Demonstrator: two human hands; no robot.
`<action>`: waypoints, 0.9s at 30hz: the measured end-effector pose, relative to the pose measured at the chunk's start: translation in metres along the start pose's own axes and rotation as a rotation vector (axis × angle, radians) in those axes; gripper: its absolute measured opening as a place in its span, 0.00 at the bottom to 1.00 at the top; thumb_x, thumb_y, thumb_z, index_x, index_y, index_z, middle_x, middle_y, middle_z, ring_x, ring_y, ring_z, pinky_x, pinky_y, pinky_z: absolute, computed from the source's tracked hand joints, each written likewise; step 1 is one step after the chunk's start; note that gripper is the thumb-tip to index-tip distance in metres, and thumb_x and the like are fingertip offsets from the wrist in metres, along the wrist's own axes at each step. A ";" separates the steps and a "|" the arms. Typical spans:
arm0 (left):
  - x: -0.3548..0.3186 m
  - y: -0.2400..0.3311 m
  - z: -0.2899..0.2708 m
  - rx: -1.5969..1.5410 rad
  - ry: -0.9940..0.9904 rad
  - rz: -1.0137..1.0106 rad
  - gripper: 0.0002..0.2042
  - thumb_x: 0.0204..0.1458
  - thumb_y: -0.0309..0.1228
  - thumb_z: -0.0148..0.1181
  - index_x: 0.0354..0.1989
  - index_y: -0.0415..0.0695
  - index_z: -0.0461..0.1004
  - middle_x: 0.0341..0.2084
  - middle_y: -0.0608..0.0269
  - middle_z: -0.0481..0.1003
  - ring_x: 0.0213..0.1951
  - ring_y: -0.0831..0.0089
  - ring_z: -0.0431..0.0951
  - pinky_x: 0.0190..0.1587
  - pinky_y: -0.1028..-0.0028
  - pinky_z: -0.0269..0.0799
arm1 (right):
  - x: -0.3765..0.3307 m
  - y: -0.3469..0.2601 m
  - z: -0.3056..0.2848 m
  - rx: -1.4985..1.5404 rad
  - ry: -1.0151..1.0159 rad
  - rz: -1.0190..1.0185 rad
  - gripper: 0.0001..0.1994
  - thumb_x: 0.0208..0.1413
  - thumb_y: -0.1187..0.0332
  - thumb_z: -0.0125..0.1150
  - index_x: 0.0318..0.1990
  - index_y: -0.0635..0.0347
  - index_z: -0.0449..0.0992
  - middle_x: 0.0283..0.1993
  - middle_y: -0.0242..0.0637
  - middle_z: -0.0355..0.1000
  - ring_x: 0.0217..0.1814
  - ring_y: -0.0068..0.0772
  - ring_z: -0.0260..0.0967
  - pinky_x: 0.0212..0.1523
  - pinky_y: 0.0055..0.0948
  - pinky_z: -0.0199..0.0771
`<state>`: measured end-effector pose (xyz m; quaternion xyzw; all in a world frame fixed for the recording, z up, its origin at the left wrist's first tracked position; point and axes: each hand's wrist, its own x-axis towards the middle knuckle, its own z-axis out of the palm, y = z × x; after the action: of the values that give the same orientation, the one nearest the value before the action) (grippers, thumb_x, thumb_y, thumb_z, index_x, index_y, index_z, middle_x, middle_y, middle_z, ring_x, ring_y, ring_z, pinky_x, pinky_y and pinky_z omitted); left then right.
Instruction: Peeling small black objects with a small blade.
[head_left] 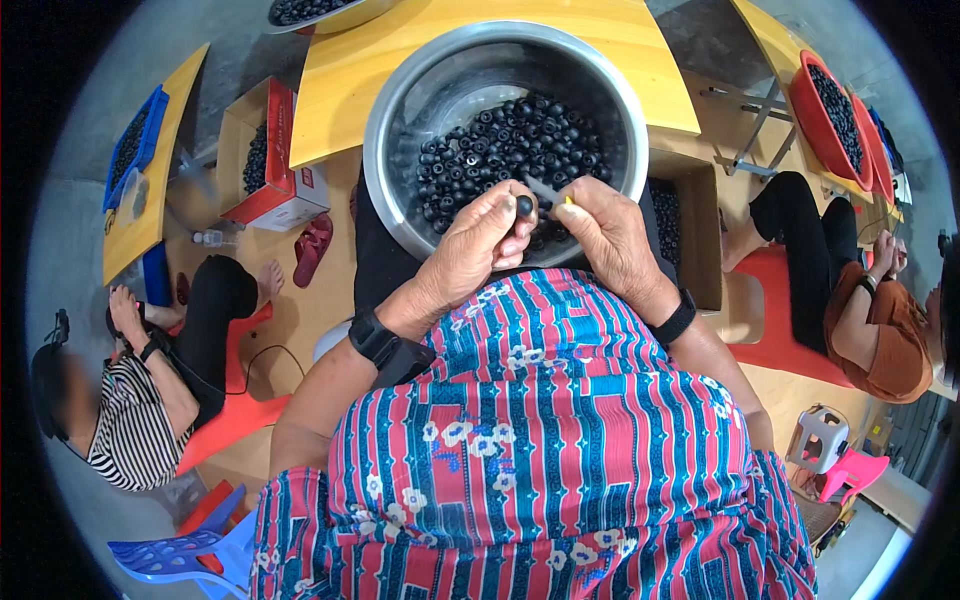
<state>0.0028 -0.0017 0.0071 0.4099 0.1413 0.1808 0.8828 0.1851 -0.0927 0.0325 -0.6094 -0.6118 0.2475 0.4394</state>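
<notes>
A steel bowl (pixel 400 110) rests on my lap, holding several small black ring-shaped parts (pixel 500 150). My left hand (pixel 475 245) is over the bowl's near rim and pinches one black ring part (pixel 524 206) between thumb and fingers. My right hand (pixel 605 235) is beside it, gripping a thin tool with a yellow handle (pixel 567 201) whose tip points at the held part. Both wrists wear black bands. My striped, flowered shirt fills the lower view.
A yellow wooden table (pixel 340 80) stands behind the bowl. A cardboard box (pixel 275 190) of black parts sits on the floor at left, another box (pixel 700 230) at right. People sit on red stools left (pixel 150 400) and right (pixel 860 300). Red basins (pixel 825 110) are far right.
</notes>
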 end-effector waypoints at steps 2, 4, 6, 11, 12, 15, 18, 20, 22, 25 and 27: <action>0.000 0.000 0.001 -0.001 0.030 -0.001 0.15 0.68 0.45 0.43 0.42 0.45 0.65 0.30 0.72 0.60 0.27 0.86 0.56 0.30 0.84 0.55 | -0.001 -0.002 -0.001 -0.031 -0.041 -0.033 0.11 0.60 0.63 0.58 0.34 0.63 0.72 0.31 0.46 0.68 0.35 0.52 0.68 0.36 0.39 0.68; 0.000 -0.001 -0.001 0.049 -0.018 0.037 0.15 0.68 0.45 0.43 0.42 0.45 0.65 0.28 0.72 0.60 0.27 0.86 0.56 0.29 0.85 0.54 | -0.002 0.000 -0.001 -0.166 -0.093 -0.154 0.11 0.58 0.62 0.60 0.34 0.61 0.73 0.30 0.44 0.67 0.34 0.50 0.69 0.35 0.39 0.69; 0.000 -0.001 0.001 0.081 -0.005 0.045 0.16 0.68 0.46 0.43 0.42 0.45 0.65 0.27 0.73 0.59 0.27 0.86 0.55 0.29 0.85 0.53 | -0.002 -0.002 0.001 -0.174 -0.079 -0.164 0.11 0.57 0.62 0.62 0.35 0.60 0.73 0.30 0.43 0.66 0.34 0.48 0.69 0.33 0.41 0.69; 0.000 -0.002 -0.001 0.124 -0.027 0.062 0.17 0.67 0.48 0.44 0.41 0.45 0.65 0.27 0.74 0.59 0.27 0.86 0.55 0.28 0.85 0.53 | -0.002 -0.005 0.001 -0.238 -0.058 -0.192 0.11 0.55 0.62 0.63 0.35 0.60 0.72 0.30 0.41 0.66 0.33 0.47 0.69 0.32 0.42 0.69; 0.000 -0.001 0.000 0.124 -0.027 0.061 0.17 0.67 0.48 0.44 0.41 0.45 0.65 0.27 0.74 0.59 0.27 0.86 0.55 0.28 0.85 0.53 | -0.002 -0.005 0.001 -0.238 -0.058 -0.191 0.11 0.55 0.62 0.63 0.35 0.60 0.72 0.30 0.41 0.66 0.33 0.47 0.69 0.32 0.42 0.69; -0.001 -0.001 0.000 0.132 -0.043 0.044 0.17 0.67 0.48 0.44 0.41 0.45 0.65 0.27 0.74 0.59 0.27 0.86 0.55 0.28 0.85 0.52 | -0.002 -0.005 0.002 -0.261 -0.059 -0.199 0.12 0.55 0.61 0.63 0.35 0.60 0.72 0.30 0.41 0.65 0.32 0.47 0.69 0.32 0.41 0.69; -0.001 -0.001 -0.001 0.126 -0.045 0.039 0.17 0.67 0.48 0.44 0.41 0.44 0.65 0.27 0.74 0.59 0.27 0.87 0.55 0.28 0.85 0.52 | -0.002 -0.006 0.002 -0.273 -0.055 -0.200 0.12 0.55 0.61 0.64 0.35 0.60 0.72 0.30 0.41 0.65 0.32 0.47 0.68 0.32 0.41 0.69; -0.001 0.000 -0.001 0.122 -0.045 0.026 0.17 0.67 0.48 0.44 0.41 0.44 0.65 0.27 0.74 0.59 0.27 0.87 0.55 0.28 0.85 0.52 | -0.002 -0.006 0.001 -0.280 -0.058 -0.198 0.12 0.55 0.60 0.63 0.34 0.60 0.72 0.30 0.41 0.65 0.31 0.47 0.68 0.31 0.41 0.69; 0.000 -0.002 -0.001 0.125 -0.040 0.036 0.16 0.68 0.46 0.42 0.41 0.44 0.65 0.26 0.74 0.59 0.26 0.88 0.55 0.27 0.86 0.53 | -0.002 -0.007 0.001 -0.281 -0.060 -0.196 0.12 0.55 0.60 0.64 0.35 0.59 0.72 0.30 0.40 0.65 0.31 0.47 0.69 0.31 0.41 0.69; 0.000 0.001 0.000 0.141 -0.038 0.033 0.16 0.68 0.46 0.41 0.42 0.44 0.65 0.26 0.74 0.59 0.26 0.88 0.55 0.27 0.86 0.54 | -0.002 -0.008 0.001 -0.285 -0.061 -0.190 0.12 0.55 0.60 0.64 0.35 0.59 0.72 0.30 0.40 0.66 0.31 0.46 0.69 0.31 0.41 0.69; -0.001 0.002 0.001 0.153 -0.042 0.019 0.18 0.68 0.49 0.41 0.41 0.44 0.65 0.27 0.74 0.59 0.27 0.87 0.55 0.28 0.85 0.54 | -0.002 -0.008 0.001 -0.286 -0.061 -0.186 0.12 0.55 0.60 0.64 0.35 0.59 0.72 0.30 0.40 0.66 0.31 0.46 0.69 0.31 0.41 0.70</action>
<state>0.0023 -0.0016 0.0093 0.4809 0.1324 0.1693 0.8500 0.1800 -0.0956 0.0378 -0.5987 -0.7076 0.1344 0.3504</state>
